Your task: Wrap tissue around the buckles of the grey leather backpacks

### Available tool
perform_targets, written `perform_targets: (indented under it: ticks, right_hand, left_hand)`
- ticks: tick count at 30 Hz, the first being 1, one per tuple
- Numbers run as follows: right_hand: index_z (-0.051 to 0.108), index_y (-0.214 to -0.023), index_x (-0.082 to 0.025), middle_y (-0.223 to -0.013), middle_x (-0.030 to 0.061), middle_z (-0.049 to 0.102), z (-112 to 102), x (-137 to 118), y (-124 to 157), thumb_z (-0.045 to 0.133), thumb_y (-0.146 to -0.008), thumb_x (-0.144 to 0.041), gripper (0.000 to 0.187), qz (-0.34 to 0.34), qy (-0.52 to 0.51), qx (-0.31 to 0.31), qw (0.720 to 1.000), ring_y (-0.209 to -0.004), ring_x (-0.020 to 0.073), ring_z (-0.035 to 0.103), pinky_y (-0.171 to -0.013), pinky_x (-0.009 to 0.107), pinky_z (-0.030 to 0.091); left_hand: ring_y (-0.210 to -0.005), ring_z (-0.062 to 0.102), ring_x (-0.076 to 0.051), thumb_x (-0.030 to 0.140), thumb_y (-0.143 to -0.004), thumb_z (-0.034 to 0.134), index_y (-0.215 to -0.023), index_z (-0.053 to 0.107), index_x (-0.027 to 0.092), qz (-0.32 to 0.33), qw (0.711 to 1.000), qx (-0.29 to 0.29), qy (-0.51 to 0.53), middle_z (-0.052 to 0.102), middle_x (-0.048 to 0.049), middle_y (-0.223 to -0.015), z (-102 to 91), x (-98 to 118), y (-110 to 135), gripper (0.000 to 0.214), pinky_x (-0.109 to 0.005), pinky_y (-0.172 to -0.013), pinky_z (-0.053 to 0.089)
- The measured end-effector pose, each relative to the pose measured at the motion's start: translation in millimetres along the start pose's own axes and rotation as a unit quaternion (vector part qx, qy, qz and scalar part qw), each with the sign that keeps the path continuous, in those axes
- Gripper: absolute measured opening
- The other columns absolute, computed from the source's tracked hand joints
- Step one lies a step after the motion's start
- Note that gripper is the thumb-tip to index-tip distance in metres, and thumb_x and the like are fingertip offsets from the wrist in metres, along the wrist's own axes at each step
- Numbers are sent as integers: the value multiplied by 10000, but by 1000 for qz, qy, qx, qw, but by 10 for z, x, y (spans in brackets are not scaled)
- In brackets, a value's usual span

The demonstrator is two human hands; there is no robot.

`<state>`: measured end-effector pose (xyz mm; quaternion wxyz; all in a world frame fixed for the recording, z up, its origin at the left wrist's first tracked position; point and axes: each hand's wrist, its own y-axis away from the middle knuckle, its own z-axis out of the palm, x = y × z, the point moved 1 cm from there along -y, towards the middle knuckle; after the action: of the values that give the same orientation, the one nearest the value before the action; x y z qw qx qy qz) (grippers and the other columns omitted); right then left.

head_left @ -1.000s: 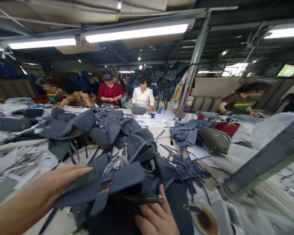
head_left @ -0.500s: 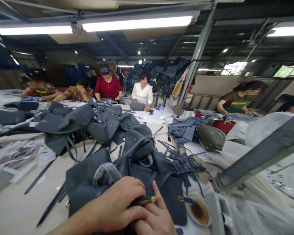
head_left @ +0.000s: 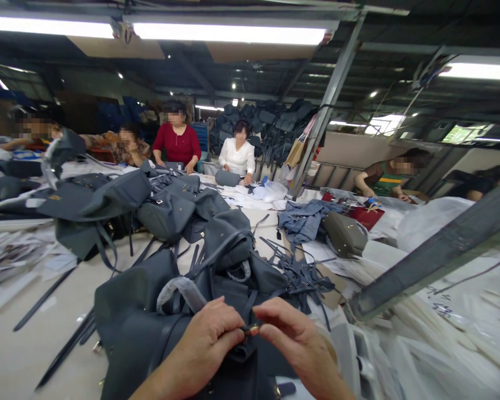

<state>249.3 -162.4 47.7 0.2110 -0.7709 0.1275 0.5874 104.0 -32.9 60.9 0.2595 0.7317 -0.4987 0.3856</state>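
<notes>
My left hand (head_left: 210, 336) is closed on the end of a zipper (head_left: 247, 332), thumb and fingers pinching its dark tape. Gold metal shows at the zipper's tip, between my two hands. My right hand (head_left: 302, 344) is curved beside that tip, thumb and fingers apart, the thumb touching or nearly touching the metal. Below lies a dark blue-grey bag (head_left: 125, 328), its body partly hidden by my hands. Its looped handle (head_left: 177, 291) is wrapped in clear plastic film.
More dark bags (head_left: 166, 211) are heaped ahead, with loose straps (head_left: 302, 266) to their right. A slanted metal beam (head_left: 420, 266) crosses the right side. White scraps (head_left: 20, 261) lie left. Co-workers, one in a red top (head_left: 175, 143), sit across the table.
My right hand has drawn apart from my left, and its fingers no longer lie under the zipper. The zipper's end has shifted slightly. The whole view has turned a little right.
</notes>
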Motion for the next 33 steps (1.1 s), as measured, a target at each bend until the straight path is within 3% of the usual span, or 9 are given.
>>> perform_targets:
  ticks: [4,9,14,18,21,24,26,28,33]
  right_hand:
    - [657,-676,-210,-706,-27,610,2,-94,-107,691,-791,-189,122,-28,85,-40,995,-711,141,583,-690,241,448]
    - [529,-717,-214,-711,-30,562,53,-47,-134,540,-856,-131,162,-94,205,-48,973,-672,132,543,-618,232,423]
    - [552,-668,-220,-637,25,607,-39,759,246,332,-949,-206,357,-272,474,37,837,-546,177,534,-508,301,355]
    - [585,-531,-223,-483,11,623,-360,1361,575,528,-874,-307,357,-185,604,-43,774,-394,156,552,-397,262,336]
    - [691,-708,-218,-787,88,755,-454,1187,536,490,-832,-191,238,-131,578,-54,804,-651,228,708,-568,297,524]
    - [651,-1125,-206,-1213,155,671,-290,702,380,384,-850,-154,387,-122,441,41,888,-945,241,705,-765,324,567]
    - [620,-1156,-220,-1094,131,713,-43,436,336,400,-904,-262,337,-73,301,86,947,-811,204,716,-712,287,574]
    - [640,-1030,-232,-836,70,727,274,292,360,423,-918,-433,317,15,146,56,988,-596,167,672,-559,249,555]
    - [582,-921,-218,-657,12,656,834,278,419,522,-788,-664,469,176,9,-62,982,-584,186,641,-497,252,521]
  left_hand:
    - [-854,587,-154,228,-859,510,-710,616,228,9,1000,0,-20,606,36,-742,19,15,-2,183,-354,-1135,208]
    - [-791,577,-150,259,-854,490,-655,567,216,-10,1000,-2,0,556,48,-685,28,15,-32,218,-357,-1130,198]
    - [-726,565,-165,320,-852,449,-638,579,204,-51,997,28,57,573,31,-681,-2,-48,-99,276,-370,-1082,259]
    - [-765,561,-170,322,-849,462,-673,624,200,-39,996,13,75,604,18,-726,10,-92,-127,269,-341,-1040,291]
    - [-806,559,-175,299,-849,469,-693,647,193,-25,996,13,85,627,8,-754,50,-117,-163,259,-297,-932,361]
    - [-776,559,-177,294,-837,493,-705,666,175,-41,993,37,99,630,0,-740,82,-168,-235,248,-268,-763,402]
    - [-749,562,-176,277,-822,509,-732,683,160,-44,990,47,123,642,-4,-731,85,-215,-297,229,-266,-712,406]
    - [-744,579,-177,255,-814,513,-778,702,146,-38,987,48,148,669,-12,-738,61,-269,-354,221,-269,-720,426]
    - [-918,642,-191,225,-867,440,-1012,681,138,-48,979,92,174,723,-59,-963,-172,-446,-265,295,-291,-865,467]
